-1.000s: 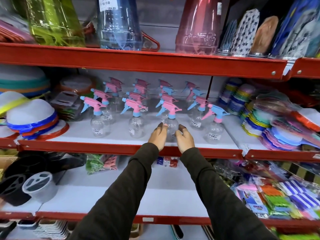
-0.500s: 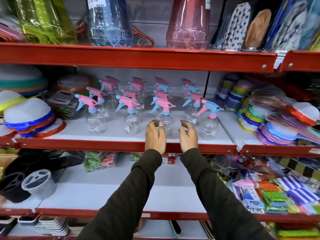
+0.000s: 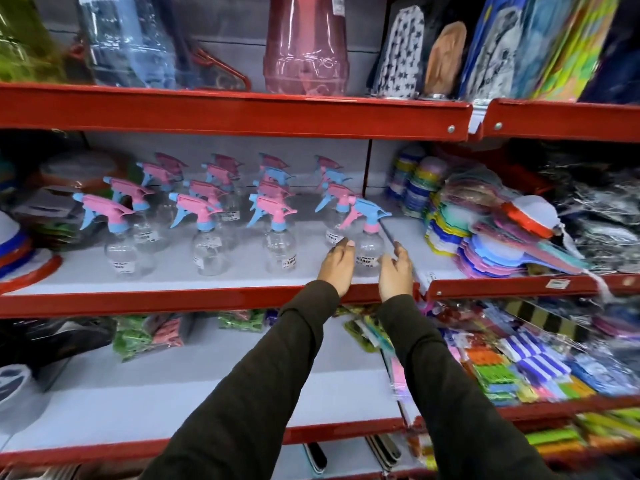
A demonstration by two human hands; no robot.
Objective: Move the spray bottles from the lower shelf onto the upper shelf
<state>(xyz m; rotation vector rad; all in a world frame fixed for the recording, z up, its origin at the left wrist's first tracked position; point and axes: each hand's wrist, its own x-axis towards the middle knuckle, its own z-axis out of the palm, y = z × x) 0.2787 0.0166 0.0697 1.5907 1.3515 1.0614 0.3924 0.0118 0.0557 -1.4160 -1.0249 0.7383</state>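
Several clear spray bottles with pink and blue trigger heads stand in rows on the upper shelf [image 3: 173, 299], which has a red front lip. The front-right bottle [image 3: 369, 237] has a blue head with a pink trigger. My left hand [image 3: 337, 268] lies against its left side and my right hand [image 3: 394, 275] against its right side, fingers loosely curved around the clear body, which rests on the shelf. Another front-row bottle [image 3: 278, 237] stands just left of my hands. The lower shelf [image 3: 207, 386] below my arms shows no spray bottle.
Stacked coloured plastic paddles [image 3: 485, 244] crowd the shelf right of the bottles. Round containers [image 3: 20, 244] sit at the left. Tall plastic jugs [image 3: 304, 46] fill the top shelf. Bagged clips [image 3: 149, 334] and packaged goods [image 3: 519, 368] lie on the lower shelf.
Both hands have shifted right from the third front-row bottle to the rightmost front bottle. The view has swung right and closer to the shelf.
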